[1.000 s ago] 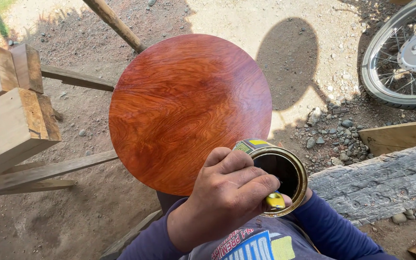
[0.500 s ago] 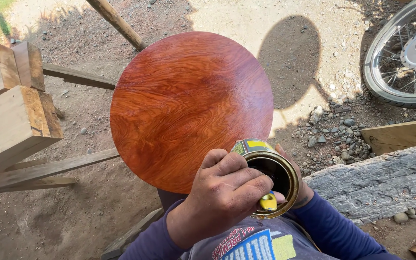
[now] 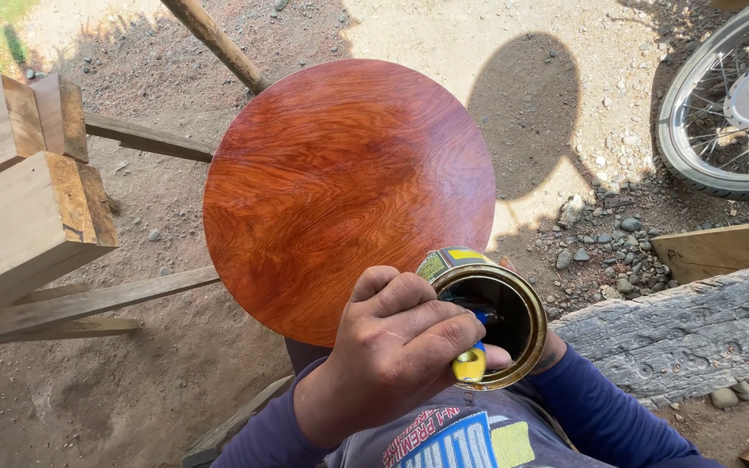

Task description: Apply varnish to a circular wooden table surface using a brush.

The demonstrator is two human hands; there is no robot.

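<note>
A: Status on the hands?

B: Left hand (image 3: 392, 355) is closed around a yellow handle (image 3: 470, 362), tip down inside the open can (image 3: 487, 316). It looks like a brush, but the bristles are hidden.

A: Right hand?

B: Mostly hidden behind the can at 3 o'clock; only a fingertip shows. It seems to hold the can tilted toward the chest so the mouth faces the dipping hand, but I can't confirm the grip.

A: Where's the can?

B: At 5 o'clock off the glossy round wooden top (image 3: 348, 195), just over its near edge. Wooden blocks (image 3: 23, 199) lie at 9 o'clock, a wheel (image 3: 721, 104) at 2.
</note>
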